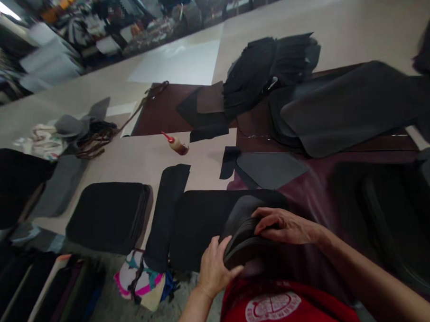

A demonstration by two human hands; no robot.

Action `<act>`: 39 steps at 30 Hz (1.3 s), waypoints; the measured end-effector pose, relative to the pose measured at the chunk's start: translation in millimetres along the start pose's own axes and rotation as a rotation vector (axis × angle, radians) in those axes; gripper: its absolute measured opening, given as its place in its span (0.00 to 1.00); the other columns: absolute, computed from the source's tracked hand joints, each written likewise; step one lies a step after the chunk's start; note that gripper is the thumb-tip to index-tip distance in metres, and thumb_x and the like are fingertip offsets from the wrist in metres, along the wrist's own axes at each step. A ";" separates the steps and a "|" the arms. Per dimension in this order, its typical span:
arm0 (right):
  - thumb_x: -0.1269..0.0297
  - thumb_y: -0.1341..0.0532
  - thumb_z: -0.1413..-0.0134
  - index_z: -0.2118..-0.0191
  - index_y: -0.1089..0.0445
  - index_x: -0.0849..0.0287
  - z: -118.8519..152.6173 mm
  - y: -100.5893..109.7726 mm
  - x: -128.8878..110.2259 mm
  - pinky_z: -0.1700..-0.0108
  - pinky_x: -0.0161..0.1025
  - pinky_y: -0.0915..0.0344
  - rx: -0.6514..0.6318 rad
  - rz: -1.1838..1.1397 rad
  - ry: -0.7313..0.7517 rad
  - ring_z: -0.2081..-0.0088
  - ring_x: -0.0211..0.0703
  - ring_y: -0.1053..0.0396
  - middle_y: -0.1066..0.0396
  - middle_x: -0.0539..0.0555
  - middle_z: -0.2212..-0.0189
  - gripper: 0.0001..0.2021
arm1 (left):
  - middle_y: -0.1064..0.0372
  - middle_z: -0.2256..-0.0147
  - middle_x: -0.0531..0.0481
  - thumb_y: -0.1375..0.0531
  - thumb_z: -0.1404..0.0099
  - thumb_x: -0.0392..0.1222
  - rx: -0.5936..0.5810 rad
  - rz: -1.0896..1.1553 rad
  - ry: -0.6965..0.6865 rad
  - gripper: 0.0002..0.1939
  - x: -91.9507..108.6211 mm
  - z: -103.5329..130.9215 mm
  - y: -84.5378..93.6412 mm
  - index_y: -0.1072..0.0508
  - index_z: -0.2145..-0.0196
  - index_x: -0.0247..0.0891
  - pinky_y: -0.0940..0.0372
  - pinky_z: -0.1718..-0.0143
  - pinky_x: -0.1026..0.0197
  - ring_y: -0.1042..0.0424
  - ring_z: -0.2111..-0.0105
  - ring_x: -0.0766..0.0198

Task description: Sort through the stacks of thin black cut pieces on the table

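Note:
Near the table's front edge, several dark rounded sheets (245,233) lie bent together in a curved stack. My left hand (217,265) grips their left end, thumb at the lower edge and fingers over the top. The fingers of my right hand (280,224) are curled on the right side of the stack, pressed at the sheet edges. Beneath the stack is a large flat black piece (199,218). A long black piece (170,196) lies left of it.
A neat black stack (105,215) lies to the left. Farther back are a red-tipped bottle (177,145), a fanned black pile (268,71) and large dark sheets (344,108). Fabric rolls (46,292) stand below at the left, beside a colourful bundle (142,280).

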State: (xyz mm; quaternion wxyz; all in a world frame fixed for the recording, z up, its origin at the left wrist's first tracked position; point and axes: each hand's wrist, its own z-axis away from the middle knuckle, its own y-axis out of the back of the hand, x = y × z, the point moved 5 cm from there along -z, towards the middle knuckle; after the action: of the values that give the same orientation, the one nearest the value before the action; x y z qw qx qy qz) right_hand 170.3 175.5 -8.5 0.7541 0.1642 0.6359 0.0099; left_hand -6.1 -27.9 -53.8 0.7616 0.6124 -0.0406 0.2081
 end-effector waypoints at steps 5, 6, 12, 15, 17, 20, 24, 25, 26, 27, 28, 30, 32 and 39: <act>0.54 0.39 0.38 0.57 0.20 0.53 -0.9 0.2 2.0 0.46 0.42 0.33 -0.018 -0.025 0.012 0.49 0.47 0.28 0.30 0.57 0.47 0.13 | 0.37 0.43 0.36 0.25 0.52 0.49 -0.006 0.000 0.006 0.45 0.1 0.3 0.6 0.35 0.40 0.41 0.29 0.47 0.45 0.30 0.45 0.43; 0.53 0.39 0.38 0.57 0.20 0.53 -1.1 -0.2 2.7 0.47 0.42 0.33 -0.015 -0.027 0.016 0.50 0.47 0.28 0.30 0.57 0.48 0.14 | 0.37 0.43 0.36 0.25 0.52 0.50 -0.010 0.000 0.005 0.45 0.2 0.5 0.6 0.35 0.40 0.41 0.29 0.47 0.45 0.30 0.45 0.43; 0.53 0.41 0.37 0.58 0.20 0.54 -1.5 -0.8 3.6 0.48 0.42 0.33 -0.010 -0.044 0.011 0.51 0.46 0.28 0.29 0.57 0.49 0.14 | 0.36 0.44 0.38 0.25 0.53 0.49 0.003 0.012 -0.004 0.45 0.3 0.8 0.4 0.35 0.40 0.42 0.29 0.47 0.46 0.30 0.46 0.44; 0.53 0.41 0.36 0.57 0.20 0.54 -2.7 -0.5 3.1 0.50 0.41 0.32 -0.005 -0.057 0.020 0.52 0.46 0.28 0.29 0.57 0.49 0.14 | 0.36 0.44 0.37 0.25 0.53 0.49 0.011 0.012 0.001 0.44 -0.2 0.8 -0.5 0.34 0.40 0.42 0.29 0.47 0.46 0.30 0.46 0.43; 0.55 0.41 0.36 0.58 0.21 0.54 -3.7 -1.4 3.7 0.50 0.40 0.32 0.005 -0.053 0.030 0.52 0.45 0.28 0.29 0.57 0.50 0.13 | 0.36 0.44 0.37 0.24 0.54 0.49 0.009 0.010 0.006 0.45 -0.7 0.6 -1.0 0.34 0.40 0.41 0.30 0.47 0.46 0.30 0.45 0.43; 0.61 0.40 0.37 0.58 0.22 0.55 -4.3 -3.2 5.2 0.50 0.40 0.33 0.055 -0.026 0.045 0.53 0.44 0.28 0.29 0.56 0.52 0.10 | 0.36 0.44 0.37 0.25 0.53 0.49 -0.005 0.015 0.012 0.44 -1.2 0.5 -1.4 0.34 0.40 0.42 0.30 0.47 0.46 0.30 0.45 0.43; 0.68 0.41 0.40 0.59 0.23 0.55 -2.2 -5.5 5.5 0.52 0.39 0.33 0.093 -0.005 0.049 0.54 0.42 0.28 0.31 0.56 0.51 0.09 | 0.37 0.43 0.38 0.25 0.52 0.48 -0.011 0.029 0.014 0.45 -1.2 1.0 -0.9 0.36 0.39 0.43 0.31 0.46 0.46 0.31 0.44 0.44; 0.70 0.42 0.40 0.60 0.23 0.54 -1.5 -6.0 5.3 0.52 0.39 0.33 0.082 0.001 0.042 0.54 0.42 0.28 0.31 0.56 0.50 0.09 | 0.37 0.42 0.38 0.25 0.52 0.48 -0.010 0.033 0.017 0.45 -1.3 1.1 -0.8 0.36 0.39 0.43 0.31 0.45 0.46 0.31 0.44 0.44; 0.71 0.42 0.41 0.61 0.23 0.54 -0.8 -6.1 5.0 0.52 0.39 0.33 0.069 0.007 0.032 0.54 0.43 0.28 0.31 0.56 0.50 0.10 | 0.37 0.42 0.38 0.25 0.52 0.48 -0.010 0.038 0.019 0.45 -1.2 1.2 -0.7 0.36 0.39 0.43 0.31 0.45 0.46 0.32 0.44 0.44; 0.72 0.41 0.42 0.61 0.22 0.54 -0.3 -5.8 4.6 0.51 0.40 0.33 0.056 0.013 0.022 0.53 0.43 0.28 0.31 0.55 0.49 0.11 | 0.37 0.43 0.39 0.26 0.52 0.48 -0.013 0.044 0.021 0.44 -1.2 1.2 -0.7 0.36 0.39 0.43 0.31 0.45 0.46 0.32 0.44 0.44; 0.73 0.41 0.43 0.61 0.22 0.53 0.1 -5.2 3.9 0.50 0.41 0.34 0.043 0.019 0.015 0.52 0.44 0.28 0.31 0.55 0.48 0.11 | 0.37 0.43 0.39 0.26 0.52 0.49 -0.019 0.051 0.022 0.44 -1.0 1.0 -0.7 0.36 0.39 0.43 0.31 0.45 0.46 0.32 0.44 0.44; 0.72 0.40 0.44 0.59 0.22 0.52 0.7 -3.4 2.6 0.46 0.42 0.34 0.021 0.023 0.005 0.49 0.46 0.29 0.32 0.55 0.47 0.11 | 0.38 0.43 0.39 0.26 0.51 0.49 -0.029 0.059 0.032 0.44 -1.0 0.5 -0.3 0.36 0.39 0.44 0.31 0.45 0.45 0.32 0.44 0.44; 0.68 0.38 0.42 0.58 0.22 0.52 0.9 -2.2 1.7 0.43 0.43 0.35 0.002 0.023 0.002 0.47 0.48 0.30 0.32 0.55 0.45 0.10 | 0.37 0.43 0.39 0.26 0.52 0.48 -0.036 0.061 0.039 0.44 -0.8 -0.3 0.4 0.36 0.39 0.44 0.31 0.45 0.45 0.32 0.44 0.44; 0.55 0.39 0.37 0.59 0.20 0.53 0.3 -2.8 4.3 0.46 0.42 0.33 0.007 0.009 0.010 0.49 0.47 0.28 0.30 0.57 0.48 0.12 | 0.37 0.43 0.38 0.26 0.52 0.50 -0.016 0.027 0.027 0.44 -1.3 0.3 -0.2 0.35 0.39 0.44 0.30 0.46 0.46 0.31 0.44 0.44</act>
State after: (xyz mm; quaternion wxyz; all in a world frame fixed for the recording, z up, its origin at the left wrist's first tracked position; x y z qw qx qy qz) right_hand 170.9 173.8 -13.3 0.7502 0.1695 0.6390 0.0119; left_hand -7.1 -28.6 -54.4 0.7639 0.6029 -0.0404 0.2264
